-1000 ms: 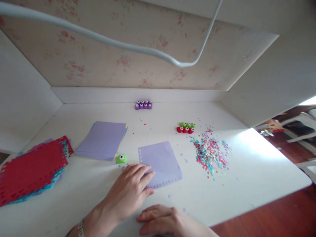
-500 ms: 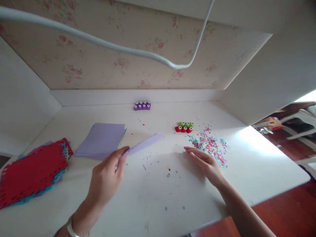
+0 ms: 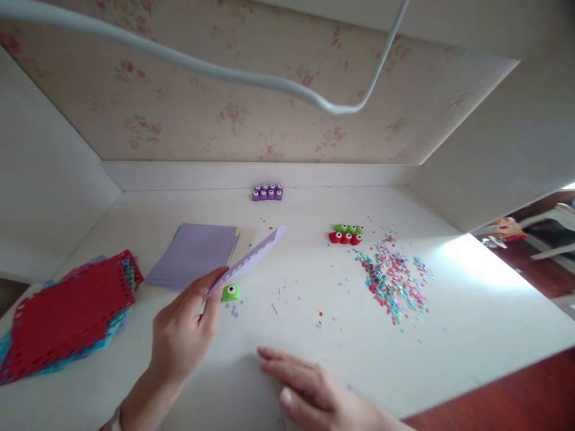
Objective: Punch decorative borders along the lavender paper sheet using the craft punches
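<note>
White bench (image 3: 471, 335), near edge: right hand (image 3: 314, 392) lies flat on the surface, fingers stretched out and loose, gripping nothing. Just left of it, left hand (image 3: 182, 332) is raised off the bench with thumb and fingers pinched on the near end of a lilac sheet (image 3: 251, 258); the sheet is seen almost edge-on, tilted up and away from the hand toward the middle of the bench, with a row of punched holes along its visible edge. Directly under the sheet, beside the left fingertips, a green punch (image 3: 230, 292) sits on the bench among a few lilac chads. Toward the left edge: a red punched stack (image 3: 63, 314), fanned over blue sheets. Further in, left of centre: a lilac paper pile (image 3: 193, 262), lying flat, close to the held sheet's near end. Right of centre: a confetti heap (image 3: 393, 281) of mixed colours, well apart from both hands. Just behind it: red and green punches (image 3: 345, 233), grouped in two rows. At the back edge, against the wall: purple punches (image 3: 268, 191), clustered together.
</note>
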`<act>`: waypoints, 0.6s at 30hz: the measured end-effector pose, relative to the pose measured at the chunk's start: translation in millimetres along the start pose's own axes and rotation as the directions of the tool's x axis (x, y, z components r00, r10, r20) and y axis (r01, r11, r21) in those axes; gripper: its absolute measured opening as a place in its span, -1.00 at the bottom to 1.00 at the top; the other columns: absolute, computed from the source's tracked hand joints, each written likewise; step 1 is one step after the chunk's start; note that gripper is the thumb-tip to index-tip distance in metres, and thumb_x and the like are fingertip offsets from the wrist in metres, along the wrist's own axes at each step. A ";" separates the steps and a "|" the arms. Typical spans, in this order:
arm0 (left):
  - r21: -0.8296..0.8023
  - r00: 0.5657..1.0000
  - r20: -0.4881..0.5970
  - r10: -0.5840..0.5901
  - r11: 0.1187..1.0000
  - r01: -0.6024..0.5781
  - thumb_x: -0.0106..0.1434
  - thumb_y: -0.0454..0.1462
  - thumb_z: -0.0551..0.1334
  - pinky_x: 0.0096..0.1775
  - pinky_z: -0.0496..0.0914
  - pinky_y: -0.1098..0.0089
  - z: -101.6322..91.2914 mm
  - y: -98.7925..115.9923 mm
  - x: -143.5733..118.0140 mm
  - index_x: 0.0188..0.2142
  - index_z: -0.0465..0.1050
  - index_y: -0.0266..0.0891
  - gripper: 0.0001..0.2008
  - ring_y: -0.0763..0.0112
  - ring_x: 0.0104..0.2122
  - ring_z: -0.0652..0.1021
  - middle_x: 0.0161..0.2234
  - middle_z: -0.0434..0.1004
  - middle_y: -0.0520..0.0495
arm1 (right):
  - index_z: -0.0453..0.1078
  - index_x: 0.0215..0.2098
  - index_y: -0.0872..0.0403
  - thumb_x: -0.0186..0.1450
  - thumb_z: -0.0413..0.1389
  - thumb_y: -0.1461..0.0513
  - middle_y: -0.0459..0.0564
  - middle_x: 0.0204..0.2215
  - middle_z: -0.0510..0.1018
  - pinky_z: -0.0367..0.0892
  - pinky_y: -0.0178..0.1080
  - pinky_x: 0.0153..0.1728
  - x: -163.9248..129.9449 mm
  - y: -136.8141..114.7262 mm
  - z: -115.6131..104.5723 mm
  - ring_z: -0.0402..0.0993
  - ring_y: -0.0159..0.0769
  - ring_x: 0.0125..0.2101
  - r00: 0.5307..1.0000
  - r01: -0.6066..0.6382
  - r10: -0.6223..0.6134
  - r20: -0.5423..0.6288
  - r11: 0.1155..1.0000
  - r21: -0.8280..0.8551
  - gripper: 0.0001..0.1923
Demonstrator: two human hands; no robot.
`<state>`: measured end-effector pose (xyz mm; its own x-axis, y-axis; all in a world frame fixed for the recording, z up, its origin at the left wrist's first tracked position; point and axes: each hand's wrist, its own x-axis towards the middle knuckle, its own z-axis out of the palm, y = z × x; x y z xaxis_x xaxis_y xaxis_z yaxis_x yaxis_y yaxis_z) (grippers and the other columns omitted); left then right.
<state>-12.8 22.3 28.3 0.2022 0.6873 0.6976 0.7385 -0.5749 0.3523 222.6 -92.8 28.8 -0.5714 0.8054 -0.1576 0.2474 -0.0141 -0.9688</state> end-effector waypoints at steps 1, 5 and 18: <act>0.001 1.000 0.003 -0.013 1.000 0.013 0.39 -0.29 0.21 -0.17 0.52 0.39 -1.6 -0.7 0.3 -0.03 0.50 -0.20 -0.81 0.34 -0.31 0.67 -0.15 0.68 -0.06 | 0.24 0.32 -0.06 0.47 -0.03 0.03 0.05 0.35 0.18 0.08 -0.01 0.31 -2.3 4.7 -12.2 0.12 -0.16 0.32 0.990 -0.071 0.069 -0.119 0.997 -0.014 -0.51; 0.004 0.999 -0.017 -0.039 0.999 0.039 0.39 -0.29 0.22 -0.18 0.53 0.37 -6.8 -1.4 1.0 -0.03 0.51 -0.19 -0.81 0.31 -0.31 0.68 -0.16 0.68 -0.05 | 0.35 0.23 -0.11 0.42 0.01 -0.07 -0.01 0.36 0.17 -0.05 0.12 0.34 -11.0 34.1 -79.7 0.05 -0.09 0.35 0.809 -0.172 0.219 -0.546 0.976 0.137 -0.51; -0.050 0.989 0.097 0.114 0.993 -0.109 0.39 -0.37 0.17 -0.10 0.54 0.44 1.2 0.9 -7.8 0.08 0.43 -0.22 -0.71 0.36 -0.24 0.68 -0.12 0.66 -0.05 | 0.44 0.15 -0.18 0.46 -0.01 0.03 0.02 0.12 0.52 0.34 -0.07 0.17 -43.8 -10.9 -40.2 0.42 -0.16 0.15 0.994 -0.103 0.097 0.047 0.981 0.164 -0.63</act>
<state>-12.9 16.9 22.5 0.3464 0.6572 0.6695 0.6789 -0.6681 0.3046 276.4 -104.1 53.9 -0.5806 0.7717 -0.2596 0.1735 -0.1942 -0.9655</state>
